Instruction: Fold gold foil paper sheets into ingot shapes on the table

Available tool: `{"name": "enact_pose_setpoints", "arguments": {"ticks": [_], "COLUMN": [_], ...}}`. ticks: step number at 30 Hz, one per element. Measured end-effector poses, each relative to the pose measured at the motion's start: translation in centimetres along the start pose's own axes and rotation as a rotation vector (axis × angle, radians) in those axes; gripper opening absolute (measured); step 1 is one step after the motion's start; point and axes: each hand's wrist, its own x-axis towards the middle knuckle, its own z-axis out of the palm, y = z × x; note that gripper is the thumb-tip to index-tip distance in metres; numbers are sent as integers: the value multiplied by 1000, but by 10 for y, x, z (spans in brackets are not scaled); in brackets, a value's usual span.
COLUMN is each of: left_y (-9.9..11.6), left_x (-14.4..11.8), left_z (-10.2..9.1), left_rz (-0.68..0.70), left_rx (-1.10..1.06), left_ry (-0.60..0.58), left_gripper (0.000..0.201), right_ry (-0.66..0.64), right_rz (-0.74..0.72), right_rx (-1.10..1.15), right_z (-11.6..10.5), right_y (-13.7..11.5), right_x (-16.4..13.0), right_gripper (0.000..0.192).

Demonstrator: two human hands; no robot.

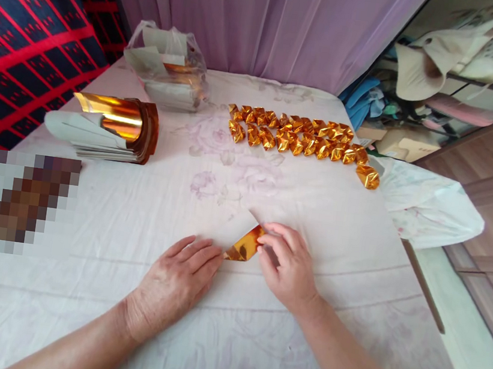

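A partly folded sheet of gold foil paper lies on the table in front of me, shiny gold side up, with a pale flap at its top. My left hand rests flat at its left end, fingers stretched out and fingertips touching the paper; the thumb is hidden. At the right end, the curled fingers of my right hand grip the paper's edge. Beyond my hands, several folded gold foil ingots sit in two rows, with one ingot apart at the right end.
A curved stack of gold foil sheets stands on the left of the flowered tablecloth. Behind it sits a clear plastic bag of more sheets. A blurred-out patch covers something nearer. A white plastic bag lies past the right table edge.
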Motion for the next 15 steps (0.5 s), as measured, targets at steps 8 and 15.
{"name": "enact_pose_setpoints", "arguments": {"ticks": [8, 15], "left_y": [0, -3], "left_x": [-1, 2], "left_z": [1, -2], "left_rz": [-13, -120], "left_rx": [-20, 53], "left_ry": [-80, -54], "left_gripper": [30, 34], "right_ry": [-76, -38], "right_rz": [39, -19], "right_rx": [29, 80], "right_z": [3, 3], "right_y": [7, 9], "right_x": [3, 2], "right_gripper": [19, 40]}}
